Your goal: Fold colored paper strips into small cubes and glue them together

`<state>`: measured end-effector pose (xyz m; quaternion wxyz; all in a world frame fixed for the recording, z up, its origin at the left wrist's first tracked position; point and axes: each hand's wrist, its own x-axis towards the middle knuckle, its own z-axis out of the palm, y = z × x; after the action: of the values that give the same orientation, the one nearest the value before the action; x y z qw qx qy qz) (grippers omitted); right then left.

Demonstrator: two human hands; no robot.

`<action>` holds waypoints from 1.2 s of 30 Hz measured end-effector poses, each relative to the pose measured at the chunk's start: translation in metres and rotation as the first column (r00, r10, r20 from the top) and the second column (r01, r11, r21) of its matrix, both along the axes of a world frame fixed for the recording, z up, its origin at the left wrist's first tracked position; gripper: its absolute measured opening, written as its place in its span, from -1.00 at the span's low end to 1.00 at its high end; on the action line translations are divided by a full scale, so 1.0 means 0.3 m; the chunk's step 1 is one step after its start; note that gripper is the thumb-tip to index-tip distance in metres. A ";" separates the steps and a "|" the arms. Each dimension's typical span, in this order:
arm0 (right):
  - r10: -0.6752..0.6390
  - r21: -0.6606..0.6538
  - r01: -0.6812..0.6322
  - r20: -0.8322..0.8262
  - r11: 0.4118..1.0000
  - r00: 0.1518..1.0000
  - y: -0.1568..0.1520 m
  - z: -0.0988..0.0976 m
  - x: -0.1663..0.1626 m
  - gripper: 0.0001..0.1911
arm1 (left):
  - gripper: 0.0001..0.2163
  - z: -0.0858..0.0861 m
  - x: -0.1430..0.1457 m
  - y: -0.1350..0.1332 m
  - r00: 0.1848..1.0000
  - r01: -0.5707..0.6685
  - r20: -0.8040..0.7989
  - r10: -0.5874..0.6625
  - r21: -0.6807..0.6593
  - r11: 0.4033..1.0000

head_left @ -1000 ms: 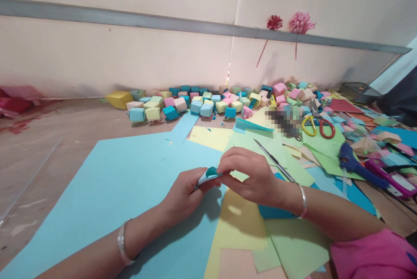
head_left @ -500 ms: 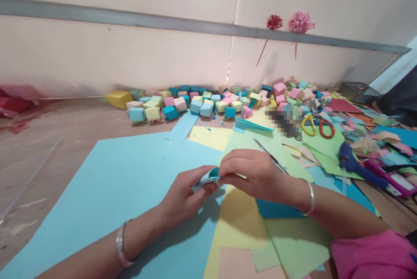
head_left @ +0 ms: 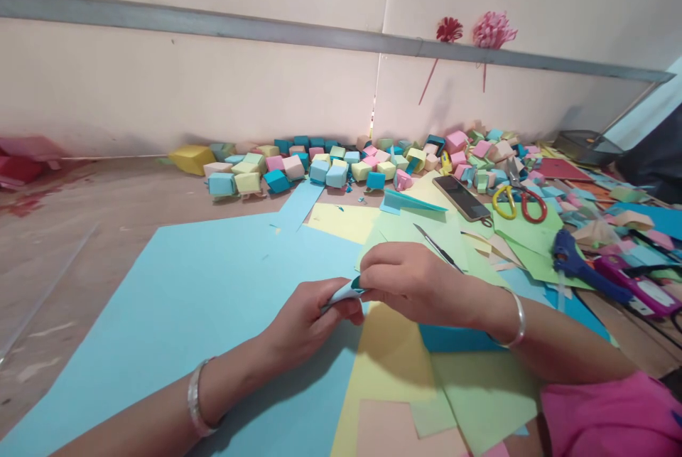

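Between my two hands is a small folded piece of light blue paper (head_left: 344,293) with a darker teal inside. My left hand (head_left: 312,315) grips its left end, thumb on top and fingers curled beneath. At the other end, the bent fingers of my right hand (head_left: 413,283) pinch the edge and hide part of it. Both hands hover over a large light blue sheet (head_left: 213,300) and a yellow sheet (head_left: 391,364). Just behind my right hand, a slim pointed craft knife or pen (head_left: 437,246) rests on pale green paper.
Small folded paper boxes (head_left: 320,171) in several colours line the wall. To the right lie a phone (head_left: 461,197), scissors (head_left: 519,201) with yellow and red handles, a blue glue gun (head_left: 583,269) and a purple device (head_left: 634,286). Two paper flowers (head_left: 493,32) hang on the rail.
The folded paper is pressed flatter, its opening smaller. My left fingers have moved slightly right along it, while my right hand keeps its pinch. The view has shifted a little.
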<state>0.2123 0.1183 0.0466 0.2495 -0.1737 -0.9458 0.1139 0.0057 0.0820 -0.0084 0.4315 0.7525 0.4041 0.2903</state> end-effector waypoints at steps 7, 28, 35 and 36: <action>-0.239 -0.312 0.143 -0.296 0.939 0.925 -0.037 -0.034 -0.037 -0.93 | -0.83 -0.001 0.002 -0.007 0.991 -0.121 0.058 0.120 0.012 0.993; -0.261 -0.308 0.139 -0.400 0.941 0.879 -0.059 -0.046 -0.055 -0.97 | -0.86 -0.010 0.003 -0.007 0.981 -0.151 0.139 0.136 0.107 0.983; -0.260 -0.339 0.122 -0.399 0.933 0.880 -0.053 -0.048 -0.054 -0.91 | -0.91 0.000 0.005 -0.004 0.982 -0.164 0.123 0.144 0.177 0.970; -0.264 -0.316 0.136 -0.408 0.939 0.874 -0.052 -0.050 -0.053 -0.91 | -0.90 0.006 0.003 -0.005 0.978 -0.185 0.134 0.158 0.217 0.959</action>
<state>0.1965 0.1027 0.0315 0.4424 -0.2740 -0.8149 0.2552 0.0066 0.0804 -0.0067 0.3381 0.7411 0.4062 0.4141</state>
